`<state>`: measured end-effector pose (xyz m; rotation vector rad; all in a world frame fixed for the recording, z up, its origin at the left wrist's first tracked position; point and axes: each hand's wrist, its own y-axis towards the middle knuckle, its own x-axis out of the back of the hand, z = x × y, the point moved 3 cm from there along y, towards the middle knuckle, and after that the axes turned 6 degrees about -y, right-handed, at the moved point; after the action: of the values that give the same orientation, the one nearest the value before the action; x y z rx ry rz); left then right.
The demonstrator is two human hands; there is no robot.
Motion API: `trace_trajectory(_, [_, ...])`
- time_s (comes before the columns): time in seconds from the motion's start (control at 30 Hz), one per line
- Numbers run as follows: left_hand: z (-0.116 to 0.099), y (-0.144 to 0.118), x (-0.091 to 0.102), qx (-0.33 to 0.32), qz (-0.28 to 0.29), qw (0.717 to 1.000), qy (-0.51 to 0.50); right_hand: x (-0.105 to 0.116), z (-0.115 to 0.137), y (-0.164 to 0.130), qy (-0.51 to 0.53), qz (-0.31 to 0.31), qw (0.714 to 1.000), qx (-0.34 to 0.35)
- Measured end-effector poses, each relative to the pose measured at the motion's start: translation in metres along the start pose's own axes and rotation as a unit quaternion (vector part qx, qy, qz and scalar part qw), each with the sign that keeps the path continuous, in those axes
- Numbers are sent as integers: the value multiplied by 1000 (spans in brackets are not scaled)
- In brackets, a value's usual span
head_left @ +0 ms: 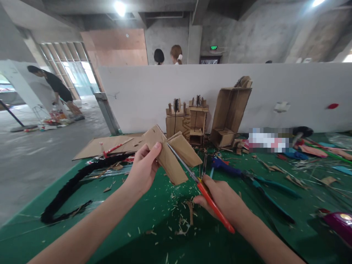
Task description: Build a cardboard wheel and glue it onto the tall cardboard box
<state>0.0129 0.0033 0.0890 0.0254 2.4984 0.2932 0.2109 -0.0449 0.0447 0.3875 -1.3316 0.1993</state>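
Observation:
My left hand (143, 167) pinches a piece of brown cardboard (172, 154) with several cut flaps, lifted above the green table (154, 223). My right hand (224, 198) grips red-handled scissors (205, 190). Their blades point up and left, into a slit between two flaps of the cardboard. Small cardboard scraps (181, 216) lie on the table right below both hands.
Cardboard models (187, 123) and an open cardboard box (229, 113) stand against a white partition (275, 88). Blue and teal pliers (247, 178), a black fuzzy strip (68, 190), a flat cardboard sheet (104, 145) and a purple object (339, 223) lie around. People stand behind the partition and far left.

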Motion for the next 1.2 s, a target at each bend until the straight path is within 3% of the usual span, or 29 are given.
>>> trace_trajectory(0.13, [1, 2, 1, -8, -13, 1000, -3, -2, -3, -2, 59, -9, 998, 28])
trace_trajectory(0.3, [-16, 18, 14, -81, -112, 989, -56, -2, 0, -5, 138, -28, 988, 66])
trace_trajectory(0.37, [-20, 24, 20, -75, -137, 986, -55, -2, 0, -6, 158, -49, 985, 48])
trace_trajectory(0.5, [-12, 22, 19, -14, -104, 994, -3, -5, -4, -5, 258, -108, 960, -26])
trace_trajectory(0.63, [8, 3, 9, 93, -28, 993, 70, -9, -9, -1, 412, -151, 894, -87])
trace_trajectory(0.77, [22, -13, 0, 164, 59, 981, 85, -9, -5, 5, 545, -124, 825, -84])
trace_trajectory(0.87, [27, -16, -3, 192, 76, 974, 93, -13, -2, 7, 603, -82, 788, -90])
trace_trajectory(0.93, [29, -16, -4, 192, 68, 974, 101, -15, -2, 7, 610, -70, 781, -114])
trace_trajectory(1.1, [32, -15, -6, 189, 40, 974, 117, -13, -1, 4, 568, -83, 808, -133])
trace_trajectory(1.2, [31, -16, -7, 169, 16, 981, 100, -12, 1, 4, 578, -78, 801, -136])
